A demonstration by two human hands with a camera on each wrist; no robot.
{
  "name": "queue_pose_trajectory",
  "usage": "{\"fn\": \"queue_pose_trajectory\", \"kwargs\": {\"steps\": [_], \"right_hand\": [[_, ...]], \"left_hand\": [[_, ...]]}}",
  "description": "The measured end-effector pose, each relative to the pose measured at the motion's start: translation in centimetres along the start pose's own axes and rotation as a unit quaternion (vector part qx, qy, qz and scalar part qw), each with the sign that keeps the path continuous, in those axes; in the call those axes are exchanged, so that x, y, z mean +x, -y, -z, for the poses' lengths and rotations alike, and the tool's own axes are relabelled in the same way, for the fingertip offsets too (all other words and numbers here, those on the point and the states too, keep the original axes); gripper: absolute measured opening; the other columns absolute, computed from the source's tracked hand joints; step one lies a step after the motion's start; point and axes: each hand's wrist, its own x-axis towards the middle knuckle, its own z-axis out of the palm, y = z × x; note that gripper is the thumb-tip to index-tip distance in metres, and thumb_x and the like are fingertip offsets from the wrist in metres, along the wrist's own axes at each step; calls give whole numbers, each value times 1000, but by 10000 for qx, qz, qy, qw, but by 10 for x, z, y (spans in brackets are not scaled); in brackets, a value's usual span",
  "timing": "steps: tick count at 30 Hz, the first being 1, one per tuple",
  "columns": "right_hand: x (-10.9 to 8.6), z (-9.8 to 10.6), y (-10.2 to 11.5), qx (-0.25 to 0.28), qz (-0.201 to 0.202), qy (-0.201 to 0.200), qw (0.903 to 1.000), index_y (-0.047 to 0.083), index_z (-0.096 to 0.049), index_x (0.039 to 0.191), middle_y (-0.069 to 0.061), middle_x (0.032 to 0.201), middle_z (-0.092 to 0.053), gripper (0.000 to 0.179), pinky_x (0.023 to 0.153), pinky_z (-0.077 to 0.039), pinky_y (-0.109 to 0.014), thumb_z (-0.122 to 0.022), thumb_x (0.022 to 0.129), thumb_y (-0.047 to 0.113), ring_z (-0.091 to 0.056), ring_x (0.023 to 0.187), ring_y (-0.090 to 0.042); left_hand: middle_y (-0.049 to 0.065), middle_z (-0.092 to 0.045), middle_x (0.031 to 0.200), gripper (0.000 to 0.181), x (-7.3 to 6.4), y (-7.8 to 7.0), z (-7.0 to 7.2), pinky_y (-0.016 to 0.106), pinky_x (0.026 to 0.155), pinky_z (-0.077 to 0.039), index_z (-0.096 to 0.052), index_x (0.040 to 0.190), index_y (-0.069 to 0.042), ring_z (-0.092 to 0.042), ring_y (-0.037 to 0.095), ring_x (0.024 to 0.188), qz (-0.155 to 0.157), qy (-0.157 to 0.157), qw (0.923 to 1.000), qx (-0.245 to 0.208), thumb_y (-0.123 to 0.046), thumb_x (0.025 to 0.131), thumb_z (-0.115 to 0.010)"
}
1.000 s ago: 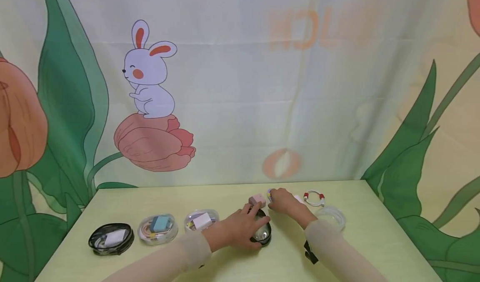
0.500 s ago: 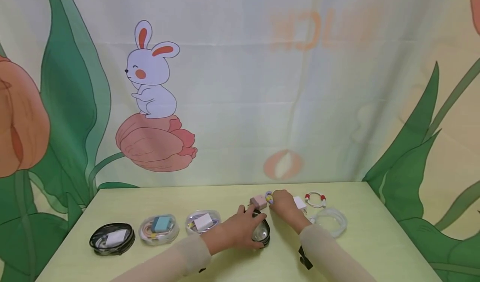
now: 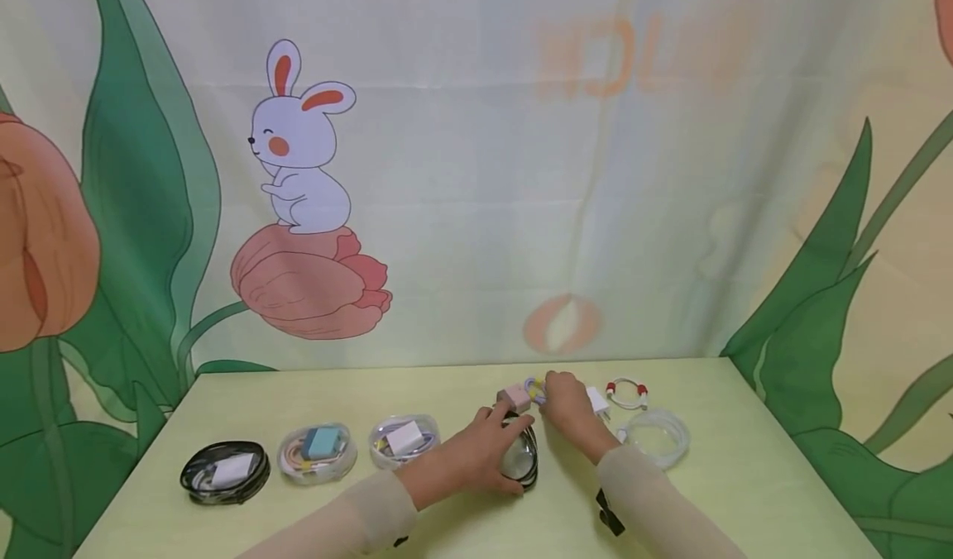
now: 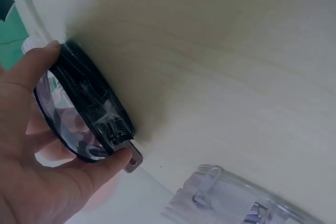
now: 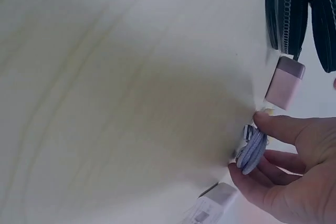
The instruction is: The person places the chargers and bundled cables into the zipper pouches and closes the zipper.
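My left hand (image 3: 465, 460) grips a round, clear-sided case (image 4: 86, 98) with a black rim, thumb on one edge and fingertips on the other. In the right wrist view this case (image 3: 524, 457) stands unzipped, its two black zip edges apart. Beyond the case lies a pink plug charger (image 3: 514, 397), close to the left fingertips. My right hand (image 3: 569, 410) pinches a small coiled lilac cable (image 5: 252, 151) with yellow ends, just right of the pink charger. Part of the coil is hidden behind the fingers.
Left on the table (image 3: 417, 526) stand a black-rimmed case (image 3: 226, 472), a clear case (image 3: 318, 453) with a blue charger, and another clear case (image 3: 404, 441). To the right lie a white charger (image 3: 597, 402), a white-red cable (image 3: 627, 393) and a clear round case (image 3: 658, 437).
The right hand has moved slightly right, and more of the lilac coil shows beside its fingers. The left hand keeps hold of the case, whose rim edges now show further apart.
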Motion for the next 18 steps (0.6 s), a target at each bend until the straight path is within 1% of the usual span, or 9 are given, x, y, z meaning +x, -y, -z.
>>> {"fn": "queue_pose_trajectory", "kwargs": {"steps": [3, 6, 8, 10, 11, 13, 16, 18], "right_hand": [[0, 2, -3, 98, 27, 40, 9999, 3, -60, 79, -9, 77, -56, 22, 61, -50, -40, -82, 77, 3, -54, 70, -23], [-3, 10, -6, 281, 103, 155, 9994, 0, -64, 84, -9, 78, -60, 16, 62, -50, -38, -79, 82, 5, -53, 69, -21], [-5, 16, -7, 389, 140, 253, 9988, -2, -66, 90, -10, 82, -64, 14, 64, -52, -38, -77, 85, 6, -56, 71, -21], [-6, 20, -7, 419, 167, 390, 9982, -4, -69, 100, -12, 88, -69, 20, 69, -54, -40, -78, 86, 7, -62, 76, -24], [-6, 21, -7, 389, 191, 433, 9981, -3, -70, 102, -12, 90, -70, 21, 70, -55, -40, -79, 86, 7, -63, 78, -25], [-6, 23, -7, 263, 306, 464, 9981, -3, -72, 105, -13, 92, -71, 24, 73, -56, -42, -80, 86, 8, -66, 82, -27], [-7, 26, -8, 160, 447, 429, 9979, -1, -75, 106, -11, 94, -73, 26, 73, -56, -42, -82, 84, 10, -67, 84, -27], [-7, 28, -10, 156, 466, 399, 9980, 1, -77, 107, -10, 95, -74, 27, 73, -56, -42, -85, 83, 12, -68, 85, -26]], "left_hand": [[18, -34, 154, 97, 0, -1, -2, 40, 101, -51, -43, 154, -16, -45, 39, 133, 65, 16, 10000, 23, -53, 76, -87], [18, -32, 159, 97, 0, -1, -2, 41, 106, -48, -43, 154, -14, -41, 38, 139, 69, 48, 10000, -13, -54, 77, -85], [18, -31, 161, 98, 0, 0, -1, 41, 110, -45, -42, 154, -11, -37, 38, 143, 0, 38, 10000, -34, -55, 78, -84], [18, -31, 162, 98, 0, 1, 0, 42, 113, -41, -41, 154, -9, -34, 38, 147, -56, 43, 10000, -57, -56, 79, -83], [17, -30, 162, 98, 1, 2, 0, 42, 114, -40, -41, 154, -8, -33, 37, 147, -68, 46, 9999, -74, -56, 79, -83], [18, -31, 162, 99, 1, 3, 0, 42, 115, -38, -41, 154, -7, -32, 37, 148, -79, 58, 9999, -97, -57, 79, -82], [17, -31, 162, 98, 1, 3, 0, 43, 116, -38, -42, 153, -8, -32, 37, 149, -80, 115, 9998, -160, -56, 79, -82], [17, -31, 162, 97, 1, 2, 1, 43, 116, -38, -41, 153, -7, -31, 37, 149, -105, 133, 9997, -174, -56, 79, -82]]}}
